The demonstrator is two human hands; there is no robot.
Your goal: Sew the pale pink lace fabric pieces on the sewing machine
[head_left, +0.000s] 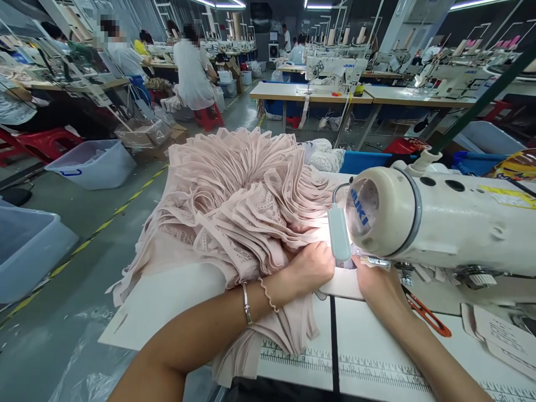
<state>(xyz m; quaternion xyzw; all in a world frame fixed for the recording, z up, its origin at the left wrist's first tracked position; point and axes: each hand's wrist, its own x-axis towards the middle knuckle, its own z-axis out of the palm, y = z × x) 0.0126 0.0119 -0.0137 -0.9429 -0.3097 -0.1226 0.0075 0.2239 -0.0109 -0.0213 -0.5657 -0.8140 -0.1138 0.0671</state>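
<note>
A large fanned heap of pale pink fabric pieces (234,184) with lace panels spreads over the left of the sewing table (301,368). My left hand (316,265), with curled fingers, is closed on the pink fabric at the right edge of the heap, close to the needle area. On the other side of that area, my right hand (377,279) reaches under the head of the white sewing machine (452,218). Its fingertips are hidden behind the machine, so its grip does not show. A small lamp (340,231) lights the spot between both hands.
Orange-handled scissors (431,318) lie right of my right forearm, near printed paper tags (506,335). Ruler markings run along the table's front. Plastic bins (94,164) stand on the floor at left. Behind are another sewing table (268,91) and several seated co-workers.
</note>
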